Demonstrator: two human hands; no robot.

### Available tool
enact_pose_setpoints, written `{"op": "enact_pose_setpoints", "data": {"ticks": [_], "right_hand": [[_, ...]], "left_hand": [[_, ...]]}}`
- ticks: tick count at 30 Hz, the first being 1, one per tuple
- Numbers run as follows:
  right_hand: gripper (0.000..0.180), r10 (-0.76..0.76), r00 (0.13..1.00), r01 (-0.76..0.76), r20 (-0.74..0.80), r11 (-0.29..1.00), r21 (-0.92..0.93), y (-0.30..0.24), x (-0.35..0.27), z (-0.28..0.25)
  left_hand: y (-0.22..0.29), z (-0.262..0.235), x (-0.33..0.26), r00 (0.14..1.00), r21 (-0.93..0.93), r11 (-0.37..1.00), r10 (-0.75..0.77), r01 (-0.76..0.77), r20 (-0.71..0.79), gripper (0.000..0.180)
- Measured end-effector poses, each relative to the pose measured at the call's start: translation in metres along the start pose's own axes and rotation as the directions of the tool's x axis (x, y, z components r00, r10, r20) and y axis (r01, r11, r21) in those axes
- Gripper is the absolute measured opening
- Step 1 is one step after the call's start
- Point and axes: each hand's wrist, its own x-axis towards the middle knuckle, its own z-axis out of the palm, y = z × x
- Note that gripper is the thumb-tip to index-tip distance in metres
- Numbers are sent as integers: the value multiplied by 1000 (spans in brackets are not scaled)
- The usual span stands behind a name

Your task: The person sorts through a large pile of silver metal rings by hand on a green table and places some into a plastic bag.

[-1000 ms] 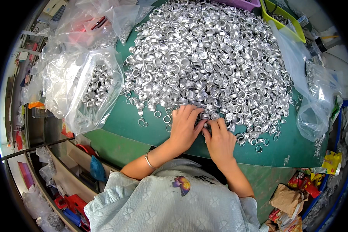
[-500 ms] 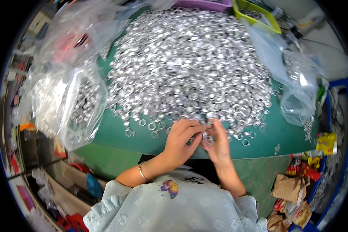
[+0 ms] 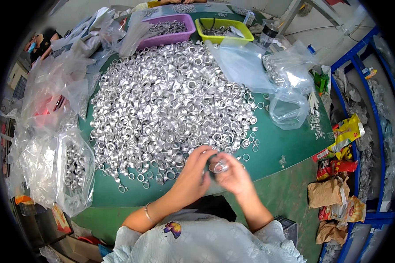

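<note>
A big heap of small silver metal rings (image 3: pixel 162 105) covers much of the green table (image 3: pixel 294 151) in front of me. At its near edge, my left hand (image 3: pixel 192 173) has its fingers curved forward and its thumb apart from them, with nothing visible in its grasp. Close beside it, my right hand (image 3: pixel 235 176) pinches a few shiny metal rings (image 3: pixel 218 165) between thumb and fingers. Motion blurs these rings and the right fingertips, so their exact number cannot be made out. Loose rings lie on the table left of my left wrist.
Behind the heap stand a purple basket (image 3: pixel 191 27) and a yellow-green basket (image 3: pixel 226 22), both holding metal parts. Clear plastic bags (image 3: pixel 81 166) with rings lie left; another bag (image 3: pixel 289 109) lies right. A blue rack (image 3: pixel 360 166) and paper bags (image 3: pixel 327 193) are farther right. People sit at the far side.
My view has tilted up and shifted right, bringing the baskets fully into sight. My hands have drawn slightly apart, and the right hand has turned with rings in its fingers.
</note>
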Motion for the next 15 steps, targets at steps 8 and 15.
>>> {"op": "enact_pose_setpoints", "data": {"ticks": [8, 15], "right_hand": [[14, -520, 849, 487, 92, 839, 243, -160, -1, 14], [27, -936, 307, 889, -171, 346, -299, -293, 22, 16]], "left_hand": [[-17, -1, 0, 998, -187, 981, -55, 61, 33, 45], [-29, -21, -14, 981, -249, 953, -188, 174, -37, 34]]}}
